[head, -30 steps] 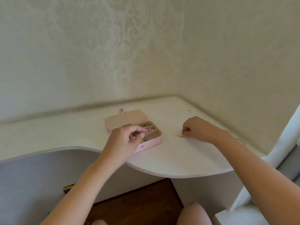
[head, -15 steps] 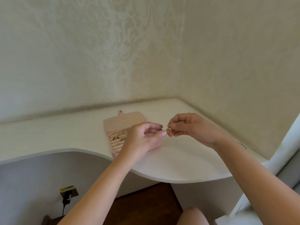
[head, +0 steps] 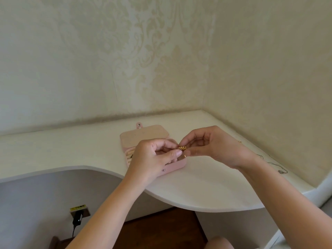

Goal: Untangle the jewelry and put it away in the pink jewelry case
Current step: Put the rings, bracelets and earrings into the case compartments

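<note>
At the bottom edge of the view, a bare knee (head: pixel 217 243) over dark wooden floor (head: pixel 161 229). To the left, a wall socket (head: pixel 80 212) with a black plug in it. Next up, the curved front of the white desk (head: pixel 197 191).

Over the desk, left hand (head: pixel 152 156) with fingers curled, thumb and fingertips pinching one side of a small gold jewelry tangle (head: pixel 181 148). Right hand (head: pixel 213 146) with thumb and forefinger pinching the other side, remaining fingers bent. Tangle held in the air, just above the right end of the pink jewelry case (head: pixel 173 167).

Case open on the desk, partly hidden behind the left hand, lid (head: pixel 143 136) laid flat at the back. Beyond the right wrist, a thin silver chain (head: pixel 273 163) lying near the wall. Behind everything, patterned cream wallpaper (head: pixel 161 60).
</note>
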